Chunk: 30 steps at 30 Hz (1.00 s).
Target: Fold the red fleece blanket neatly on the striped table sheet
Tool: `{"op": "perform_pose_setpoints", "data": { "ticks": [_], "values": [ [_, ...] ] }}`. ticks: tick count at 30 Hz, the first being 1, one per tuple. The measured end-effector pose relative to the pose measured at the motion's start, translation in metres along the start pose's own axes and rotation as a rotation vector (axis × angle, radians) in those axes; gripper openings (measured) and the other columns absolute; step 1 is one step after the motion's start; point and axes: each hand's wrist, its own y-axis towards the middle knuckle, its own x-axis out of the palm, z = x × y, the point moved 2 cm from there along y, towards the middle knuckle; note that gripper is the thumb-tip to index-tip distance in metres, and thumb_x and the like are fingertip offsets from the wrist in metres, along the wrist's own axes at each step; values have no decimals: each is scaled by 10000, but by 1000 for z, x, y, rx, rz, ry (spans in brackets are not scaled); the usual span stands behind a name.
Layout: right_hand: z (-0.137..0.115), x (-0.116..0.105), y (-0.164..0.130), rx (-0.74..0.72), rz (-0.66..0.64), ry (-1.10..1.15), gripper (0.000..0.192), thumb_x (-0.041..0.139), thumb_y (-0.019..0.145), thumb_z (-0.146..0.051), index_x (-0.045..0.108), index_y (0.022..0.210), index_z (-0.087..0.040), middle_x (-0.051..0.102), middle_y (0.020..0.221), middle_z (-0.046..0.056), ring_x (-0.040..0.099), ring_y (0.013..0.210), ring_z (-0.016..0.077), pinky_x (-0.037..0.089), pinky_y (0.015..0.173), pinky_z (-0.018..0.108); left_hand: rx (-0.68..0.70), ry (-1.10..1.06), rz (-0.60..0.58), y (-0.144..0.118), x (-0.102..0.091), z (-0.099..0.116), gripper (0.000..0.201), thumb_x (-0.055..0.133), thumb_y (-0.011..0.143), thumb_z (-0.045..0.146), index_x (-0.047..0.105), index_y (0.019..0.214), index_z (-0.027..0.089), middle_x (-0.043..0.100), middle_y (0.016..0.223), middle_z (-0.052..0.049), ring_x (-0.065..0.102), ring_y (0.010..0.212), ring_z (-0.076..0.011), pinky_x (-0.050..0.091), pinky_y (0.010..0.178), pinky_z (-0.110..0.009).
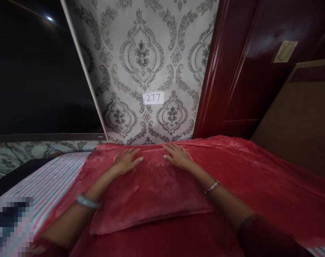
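the left hand (126, 161) lies flat, fingers spread and pressed palm-down on the far end of a plump red velvety pillow (149, 189); it grips nothing. the right hand (177, 156) matches it, fingers spread wide and flat on the same far edge, just beside the left, with a narrow gap between the two. the pillow lies lengthwise on a red plush blanket (259, 182) spread over the bed, its far end close to the patterned grey damask wallpaper (141, 53).

what could go wrong, as i judge it: the plush cover looks slick, so flat palms with no grip might slide, and the pillow could skew or push up against the wall. pressing at the far edge alone could also let the near end lift or bunch the blanket beneath.

counted: two hands, one pillow, one red blanket, one striped pink and grey sheet (52, 178) showing at the left, one silver bangle (212, 186) on the right wrist, one pale band (87, 202) on the left wrist, one white paper label reading 277 (153, 97) on the wall, one glossy dark red wooden door (245, 71), one dark window pane (36, 71).
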Motion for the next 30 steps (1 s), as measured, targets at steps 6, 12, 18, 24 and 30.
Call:
{"op": "perform_pose_setpoints", "data": {
  "ticks": [6,12,18,24,30],
  "values": [
    [27,41,4,78,22,-154,605,375,1020,-540,340,1564,-277,293,1633,98,180,1527,306,104,1214,557,-44,206,-67,30,63,7,663,330,980,555,359,1557,230,329,1629,-113,220,1506,-410,136,1173,-682],
    [39,56,4,58,42,-113,621,354,1015,-577,351,1560,-279,346,1613,91,192,1525,285,70,1220,534,-44,219,-72,28,80,-2,657,324,985,560,351,1561,244,354,1618,-112,259,1494,-400,176,1170,-665],
    [38,54,6,64,45,-83,612,356,1016,-571,352,1558,-288,344,1615,85,187,1525,282,73,1219,532,-46,232,-69,30,76,0,651,332,985,556,343,1562,255,365,1611,-121,279,1486,-402,203,1155,-670],
    [35,51,1,66,67,-89,595,371,1021,-546,360,1554,-282,316,1627,91,193,1524,274,74,1221,524,-50,218,-62,26,74,2,653,334,980,548,331,1566,260,359,1614,-130,266,1492,-396,182,1159,-678],
    [25,31,4,90,-11,-100,565,341,1038,-479,339,1563,-267,314,1628,89,211,1518,281,133,1209,546,-91,152,-128,31,59,11,723,325,951,619,322,1570,247,291,1642,-129,227,1497,-433,177,1150,-696]
  ]
}}
